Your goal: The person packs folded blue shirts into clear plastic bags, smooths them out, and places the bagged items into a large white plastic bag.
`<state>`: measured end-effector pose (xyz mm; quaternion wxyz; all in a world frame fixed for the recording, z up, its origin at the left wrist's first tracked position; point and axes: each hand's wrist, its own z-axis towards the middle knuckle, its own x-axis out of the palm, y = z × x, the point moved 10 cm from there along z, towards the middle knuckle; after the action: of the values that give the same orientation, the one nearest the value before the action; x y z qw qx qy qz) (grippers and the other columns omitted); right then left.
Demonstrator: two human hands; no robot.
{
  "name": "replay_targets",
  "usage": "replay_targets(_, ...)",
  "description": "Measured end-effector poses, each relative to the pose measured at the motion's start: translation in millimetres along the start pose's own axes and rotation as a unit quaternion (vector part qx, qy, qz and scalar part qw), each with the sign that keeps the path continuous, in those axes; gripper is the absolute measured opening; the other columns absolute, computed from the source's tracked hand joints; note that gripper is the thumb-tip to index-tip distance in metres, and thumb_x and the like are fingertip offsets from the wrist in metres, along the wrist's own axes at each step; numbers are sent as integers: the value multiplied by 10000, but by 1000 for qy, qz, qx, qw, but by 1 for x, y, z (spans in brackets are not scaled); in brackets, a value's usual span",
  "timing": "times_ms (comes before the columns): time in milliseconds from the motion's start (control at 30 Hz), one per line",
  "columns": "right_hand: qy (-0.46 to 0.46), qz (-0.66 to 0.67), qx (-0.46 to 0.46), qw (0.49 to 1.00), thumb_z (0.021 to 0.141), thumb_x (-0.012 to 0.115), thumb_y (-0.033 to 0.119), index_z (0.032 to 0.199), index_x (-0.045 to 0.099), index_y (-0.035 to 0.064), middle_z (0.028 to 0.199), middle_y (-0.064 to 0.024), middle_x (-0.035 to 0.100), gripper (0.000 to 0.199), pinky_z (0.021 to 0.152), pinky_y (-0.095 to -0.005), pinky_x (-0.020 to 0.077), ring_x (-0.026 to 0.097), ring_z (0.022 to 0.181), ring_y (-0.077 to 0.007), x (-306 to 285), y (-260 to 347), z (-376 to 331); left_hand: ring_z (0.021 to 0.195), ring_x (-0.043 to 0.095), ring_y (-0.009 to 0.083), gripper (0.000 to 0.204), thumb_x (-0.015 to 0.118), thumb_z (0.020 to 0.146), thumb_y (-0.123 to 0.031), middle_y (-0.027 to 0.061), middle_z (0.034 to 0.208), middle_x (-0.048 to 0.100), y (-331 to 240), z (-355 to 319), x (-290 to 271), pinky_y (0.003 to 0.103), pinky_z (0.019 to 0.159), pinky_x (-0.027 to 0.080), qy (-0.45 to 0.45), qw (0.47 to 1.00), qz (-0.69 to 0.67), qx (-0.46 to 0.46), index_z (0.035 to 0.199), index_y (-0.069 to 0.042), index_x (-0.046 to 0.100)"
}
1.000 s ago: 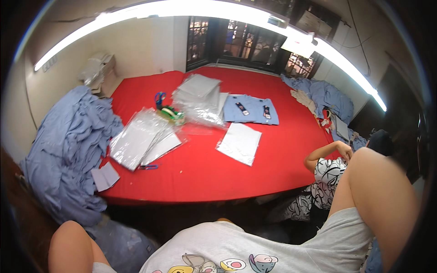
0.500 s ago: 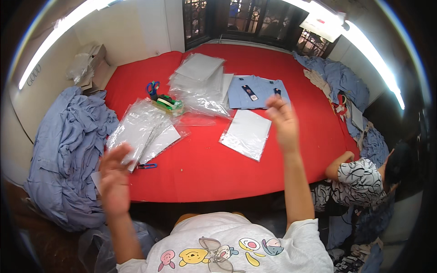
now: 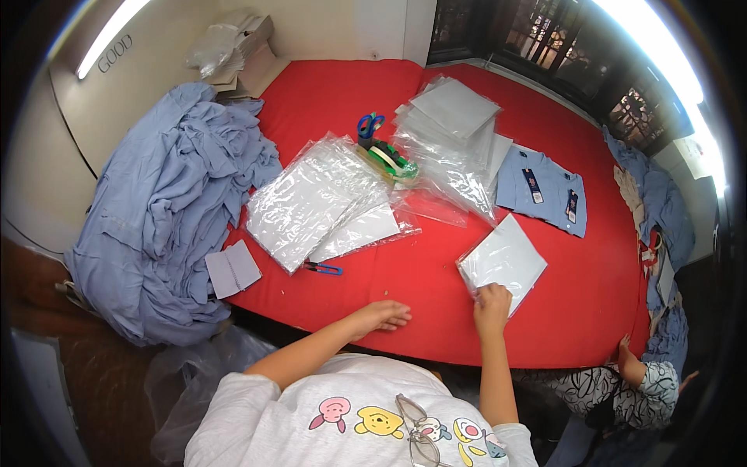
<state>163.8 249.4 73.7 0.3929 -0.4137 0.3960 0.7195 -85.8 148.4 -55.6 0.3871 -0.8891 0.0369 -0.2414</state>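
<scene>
My right hand (image 3: pixel 492 308) has its fingers closed on the near edge of a clear plastic packet (image 3: pixel 504 261) with a flat white sheet in it. The packet lies tilted on the red table. My left hand (image 3: pixel 383 316) is over the near edge of the table, fingers loosely stretched out and holding nothing. Beyond the packet, to the right, two folded light-blue garments (image 3: pixel 538 187) with dark tags lie side by side. Left of it is a fanned stack of clear packets (image 3: pixel 307 198). Farther back is another pile of clear packets (image 3: pixel 451 128).
A green tape dispenser (image 3: pixel 395 162) and blue-handled scissors (image 3: pixel 370 124) sit between the piles. Blue thread snips (image 3: pixel 325 269) and a small notebook (image 3: pixel 233 269) lie nearer. Blue cloth heaps (image 3: pixel 167 210) flank the table. A person in a patterned sleeve (image 3: pixel 650 393) sits at the right.
Both my hands have come down from raised positions. My right hand has taken hold of the near edge of the single packet. The view has swung left.
</scene>
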Motion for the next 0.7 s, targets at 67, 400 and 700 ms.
replay_targets(67, -10, 76, -115, 990, 743, 731, 8, 853, 687, 88, 1120, -98, 717, 143, 964, -497, 465, 653, 1036, -325, -11, 50, -17, 1326, 640, 241, 621, 583, 1092, -520, 139, 1470, 651, -12, 21, 11, 416, 1110, 510, 4, 995, -97, -31, 1491, -44, 570)
replay_targets(400, 200, 162, -117, 959, 854, 712, 72, 1088, 735, 124, 1055, -69, 721, 241, 646, -435, 574, 719, 776, -306, 5, 69, -122, 1047, 757, 302, 442, 753, 1003, -135, 209, 1215, 760, -29, 111, 44, 400, 910, 608, -72, 996, 28, 54, 1381, 69, 650)
replay_targets(700, 36, 533, 398, 746, 1078, 680, 125, 1185, 732, -28, 995, -87, 764, 193, 764, -313, 592, 738, 905, -160, -22, -55, -191, 1227, 701, 344, 469, 660, 1081, -146, 199, 1388, 665, -10, 101, 75, 520, 1052, 605, -123, 935, -313, 109, 1498, 7, 507)
